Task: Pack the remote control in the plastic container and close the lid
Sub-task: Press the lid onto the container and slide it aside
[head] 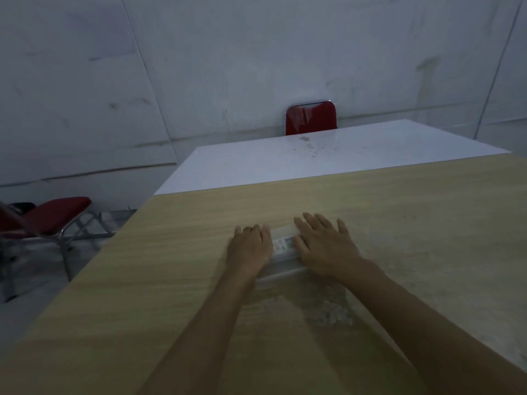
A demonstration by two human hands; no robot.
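A clear plastic container (281, 270) lies on the wooden table (171, 280), its lid on top. Through the lid, between my hands, I see a white remote control (282, 243) with small buttons. My left hand (251, 248) lies flat on the left part of the lid, fingers spread. My right hand (323, 246) lies flat on the right part of the lid, fingers apart. Both palms cover most of the container, so its ends are hidden. The frame is blurred.
A white table (313, 158) butts against the far edge of the wooden one. One red chair (310, 116) stands behind it by the wall, another red chair (54, 215) stands left of the table. A pale scuffed patch (330, 312) marks the wood near my right forearm.
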